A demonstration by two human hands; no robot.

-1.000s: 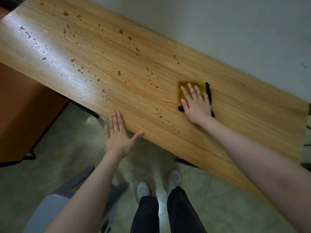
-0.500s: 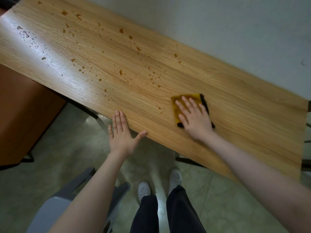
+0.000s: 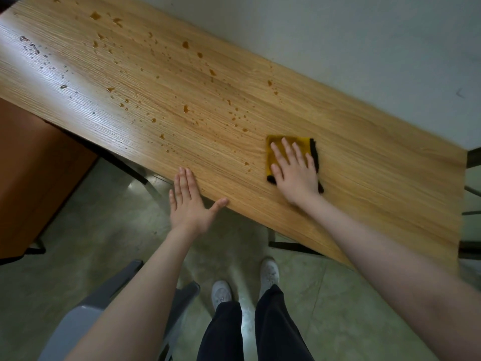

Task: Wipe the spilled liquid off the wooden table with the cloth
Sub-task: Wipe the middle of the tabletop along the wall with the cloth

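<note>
A folded yellow cloth [image 3: 278, 149] with a black edge lies flat on the wooden counter [image 3: 377, 162], near its front edge. Brown drops of spilled liquid [image 3: 185, 108] dot the counter left of the cloth.

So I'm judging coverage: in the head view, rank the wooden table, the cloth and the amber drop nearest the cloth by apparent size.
1. wooden table
2. cloth, partly hidden under the right hand
3. amber drop, by far the smallest

Cloth [image 3: 277, 149]: lower half hidden beneath right hand [image 3: 296, 173]. Bench [image 3: 377, 178]: left end cut off by frame edge. Grey chair [image 3: 86, 316]: mostly hidden behind left forearm, base cropped.
</note>
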